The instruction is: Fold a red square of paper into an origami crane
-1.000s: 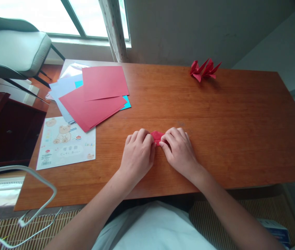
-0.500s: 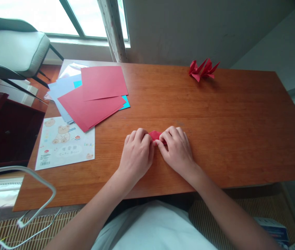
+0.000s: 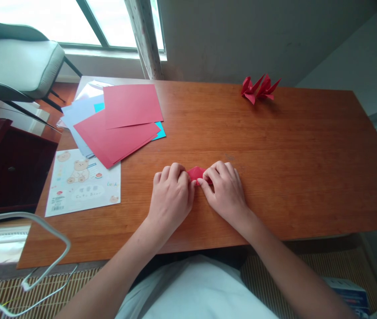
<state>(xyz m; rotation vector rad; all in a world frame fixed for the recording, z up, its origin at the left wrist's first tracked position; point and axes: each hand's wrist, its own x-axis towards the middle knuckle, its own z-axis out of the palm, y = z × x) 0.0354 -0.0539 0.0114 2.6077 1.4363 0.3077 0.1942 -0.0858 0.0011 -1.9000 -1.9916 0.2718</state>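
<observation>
A small piece of folded red paper [image 3: 196, 173] lies between my hands near the front of the wooden table [image 3: 295, 164]. My left hand [image 3: 172, 190] is closed on its left end, fingers curled and thumb pressed to the near edge. On the opposite end, my right hand [image 3: 225, 188] pinches the paper between thumb and fingertips. Both hands cover much of the paper, so its full shape is hidden. Two folded red paper figures [image 3: 260, 90] with pointed tips stand at the far edge of the table.
Red paper sheets [image 3: 131, 106] overlap pale and blue sheets [image 3: 80, 117] at the table's left. Beside them lies a white sheet with printed bears [image 3: 85, 186]. A chair [image 3: 18, 62] stands beyond the left edge. A white bent tube [image 3: 52, 230] juts in at lower left.
My left hand has shifted slightly to the left, and a bit more of the red paper shows between the hands. My right hand has barely moved.
</observation>
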